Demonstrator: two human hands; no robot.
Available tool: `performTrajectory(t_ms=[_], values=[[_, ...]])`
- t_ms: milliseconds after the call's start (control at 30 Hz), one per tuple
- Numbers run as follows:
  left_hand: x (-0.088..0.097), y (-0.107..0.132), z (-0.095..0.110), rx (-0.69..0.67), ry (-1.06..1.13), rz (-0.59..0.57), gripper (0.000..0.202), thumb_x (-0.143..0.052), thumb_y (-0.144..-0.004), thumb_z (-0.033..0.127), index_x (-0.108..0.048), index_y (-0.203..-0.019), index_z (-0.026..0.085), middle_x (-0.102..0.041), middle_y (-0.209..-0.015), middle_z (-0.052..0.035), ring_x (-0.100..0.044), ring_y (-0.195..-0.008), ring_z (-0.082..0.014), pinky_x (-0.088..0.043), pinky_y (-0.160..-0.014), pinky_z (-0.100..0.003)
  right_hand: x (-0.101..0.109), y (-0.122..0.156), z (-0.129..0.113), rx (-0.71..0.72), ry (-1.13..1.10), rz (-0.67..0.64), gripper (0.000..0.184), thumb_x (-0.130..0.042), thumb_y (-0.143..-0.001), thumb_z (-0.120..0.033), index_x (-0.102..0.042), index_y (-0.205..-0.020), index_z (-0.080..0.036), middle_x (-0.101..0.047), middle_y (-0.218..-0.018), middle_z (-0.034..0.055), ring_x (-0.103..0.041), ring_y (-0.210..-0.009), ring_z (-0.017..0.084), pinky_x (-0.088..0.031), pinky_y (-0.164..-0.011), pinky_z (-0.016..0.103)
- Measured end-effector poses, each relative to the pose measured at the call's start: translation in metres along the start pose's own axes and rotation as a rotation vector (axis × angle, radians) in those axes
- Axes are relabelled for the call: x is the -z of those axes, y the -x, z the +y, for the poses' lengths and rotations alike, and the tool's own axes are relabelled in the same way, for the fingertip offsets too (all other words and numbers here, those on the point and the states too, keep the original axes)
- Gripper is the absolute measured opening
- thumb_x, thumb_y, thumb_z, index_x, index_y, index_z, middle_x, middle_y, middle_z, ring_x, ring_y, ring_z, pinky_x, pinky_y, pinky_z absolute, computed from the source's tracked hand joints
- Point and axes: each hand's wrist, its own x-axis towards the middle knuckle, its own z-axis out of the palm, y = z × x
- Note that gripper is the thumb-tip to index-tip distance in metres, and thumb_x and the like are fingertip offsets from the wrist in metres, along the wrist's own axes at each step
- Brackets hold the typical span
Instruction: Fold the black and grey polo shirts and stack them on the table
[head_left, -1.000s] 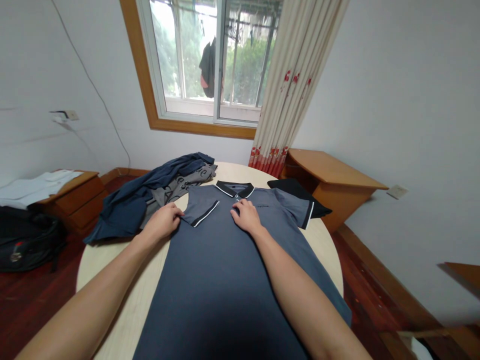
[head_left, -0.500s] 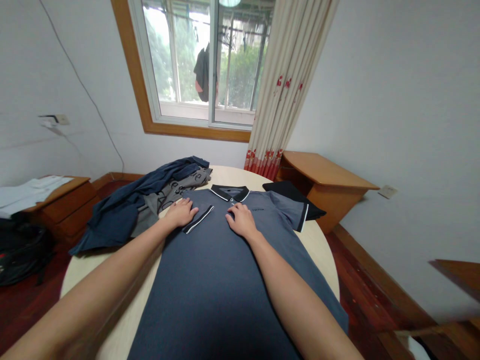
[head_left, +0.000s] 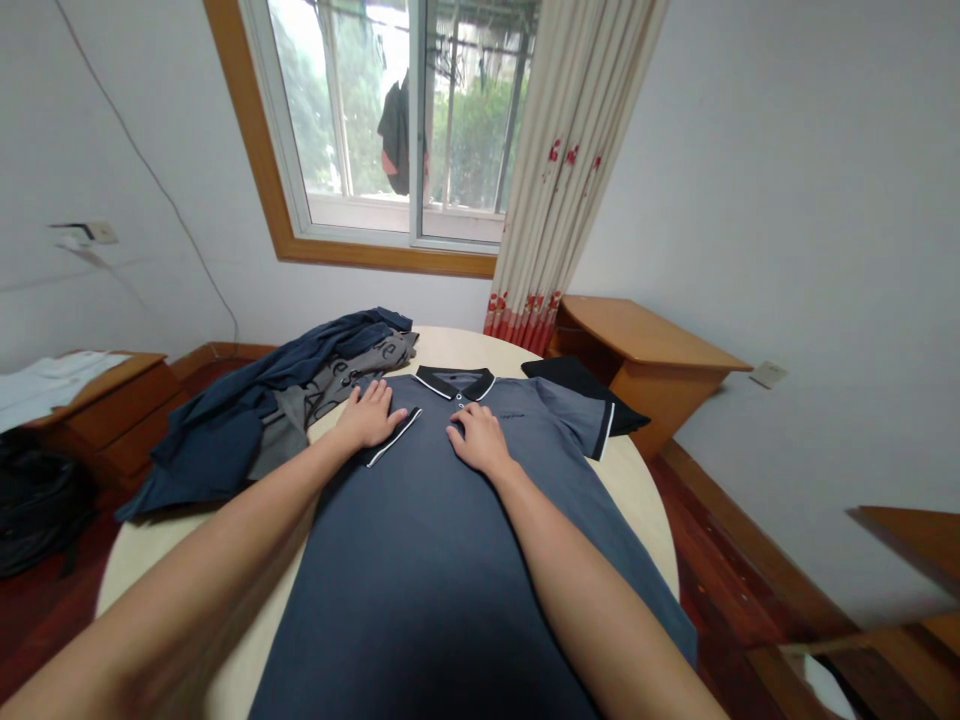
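Note:
A grey-blue polo shirt (head_left: 435,560) with a black collar lies front up on a round pale table (head_left: 645,490). Its left sleeve is folded in across the chest. My left hand (head_left: 369,414) lies flat on that folded sleeve, fingers stretched out. Just below the collar buttons, my right hand (head_left: 477,437) presses on the shirt's chest with its fingers spread. Neither hand holds anything. The shirt's right sleeve (head_left: 581,420) is spread out flat.
A heap of navy and grey clothes (head_left: 285,400) lies on the table's far left. A folded black garment (head_left: 581,385) sits at the far right edge. A wooden cabinet (head_left: 645,375) stands right, a low one (head_left: 105,400) left. Window and curtain behind.
My left hand has moved from the sleeve's outer edge up onto the folded sleeve and flattened out. The right hand has stayed on the chest. The view has shifted slightly.

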Motion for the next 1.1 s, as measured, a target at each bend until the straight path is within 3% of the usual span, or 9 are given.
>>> performTrajectory(t_ms=[133, 300, 433, 600, 800, 867, 967, 1033, 1100], values=[[-0.004, 0.006, 0.009, 0.001, 0.110, -0.021, 0.078, -0.017, -0.098, 0.057, -0.026, -0.155, 0.004, -0.017, -0.164, -0.0162, -0.014, -0.152, -0.0291, -0.016, -0.121, -0.050, -0.001, 0.001, 0.001, 0.009, 0.001, 0.003, 0.028, -0.054, -0.095, -0.036, -0.068, -0.115, -0.021, -0.061, -0.120, 0.0096, -0.052, -0.112, 0.025, -0.042, -0.096, 0.037], [-0.006, 0.005, -0.002, 0.072, 0.125, 0.079, 0.076, -0.018, -0.099, 0.055, -0.027, -0.155, 0.006, -0.018, -0.163, -0.0162, -0.014, -0.152, -0.0284, -0.017, -0.121, -0.050, -0.002, 0.001, 0.001, 0.009, 0.005, 0.010, 0.028, -0.054, -0.095, -0.036, -0.068, -0.114, -0.022, -0.061, -0.119, 0.0094, -0.053, -0.109, 0.025, -0.043, -0.095, 0.037], [-0.007, 0.004, -0.005, 0.116, 0.108, 0.023, 0.076, -0.020, -0.098, 0.057, -0.031, -0.154, 0.007, -0.021, -0.163, -0.0177, -0.019, -0.151, -0.0308, -0.020, -0.119, -0.053, 0.000, 0.000, 0.001, 0.008, -0.001, 0.020, 0.027, -0.054, -0.095, -0.036, -0.069, -0.113, -0.022, -0.062, -0.118, 0.0092, -0.053, -0.109, 0.024, -0.043, -0.095, 0.037], [-0.008, 0.009, 0.010, 0.060, 0.081, 0.120, 0.077, -0.020, -0.098, 0.057, -0.034, -0.152, 0.004, -0.024, -0.162, -0.0185, -0.018, -0.151, -0.0311, -0.016, -0.120, -0.053, -0.003, 0.002, 0.000, 0.008, -0.015, 0.029, 0.027, -0.054, -0.095, -0.036, -0.070, -0.111, -0.022, -0.063, -0.117, 0.0092, -0.053, -0.110, 0.024, -0.043, -0.095, 0.037], [-0.016, 0.018, 0.018, 0.027, 0.120, 0.055, 0.079, -0.020, -0.098, 0.059, -0.030, -0.154, 0.004, -0.022, -0.162, -0.0154, -0.018, -0.152, -0.0282, -0.019, -0.121, -0.048, 0.007, -0.006, 0.005, -0.015, -0.063, 0.070, 0.025, -0.055, -0.092, -0.034, -0.072, -0.106, -0.022, -0.067, -0.113, 0.0077, -0.057, -0.107, 0.023, -0.042, -0.094, 0.036], [-0.015, 0.018, 0.017, 0.032, 0.120, 0.051, 0.078, -0.020, -0.098, 0.059, -0.030, -0.154, 0.006, -0.021, -0.163, -0.0150, -0.017, -0.152, -0.0280, -0.018, -0.121, -0.048, 0.026, -0.012, 0.023, -0.149, -0.050, 0.187, 0.026, -0.051, -0.093, -0.032, -0.073, -0.101, -0.020, -0.069, -0.109, 0.0086, -0.058, -0.105, 0.024, -0.041, -0.095, 0.037], [-0.013, 0.017, 0.017, 0.041, 0.125, 0.037, 0.079, -0.019, -0.097, 0.060, -0.029, -0.155, 0.007, -0.020, -0.163, -0.0145, -0.016, -0.152, -0.0277, -0.017, -0.122, -0.048, 0.060, -0.011, 0.067, -0.508, 0.051, 0.424, 0.034, -0.044, -0.093, -0.031, -0.072, -0.104, -0.017, -0.066, -0.112, 0.0150, -0.057, -0.110, 0.029, -0.041, -0.095, 0.043], [-0.013, 0.017, 0.018, 0.042, 0.127, 0.038, 0.079, -0.020, -0.097, 0.060, -0.030, -0.155, 0.007, -0.020, -0.163, -0.0145, -0.016, -0.152, -0.0277, -0.017, -0.122, -0.048, 0.075, -0.004, 0.100, -0.712, 0.112, 0.450, 0.034, -0.047, -0.090, -0.032, -0.072, -0.109, -0.017, -0.063, -0.118, 0.0183, -0.056, -0.113, 0.033, -0.041, -0.094, 0.046], [-0.014, 0.017, 0.018, 0.043, 0.131, 0.051, 0.078, -0.021, -0.097, 0.060, -0.031, -0.154, 0.008, -0.021, -0.163, -0.0146, -0.017, -0.152, -0.0277, -0.018, -0.121, -0.048, 0.082, 0.005, 0.127, -0.859, 0.155, 0.392, 0.037, -0.052, -0.087, -0.034, -0.070, -0.116, -0.018, -0.060, -0.124, 0.0201, -0.054, -0.118, 0.037, -0.039, -0.097, 0.051]])
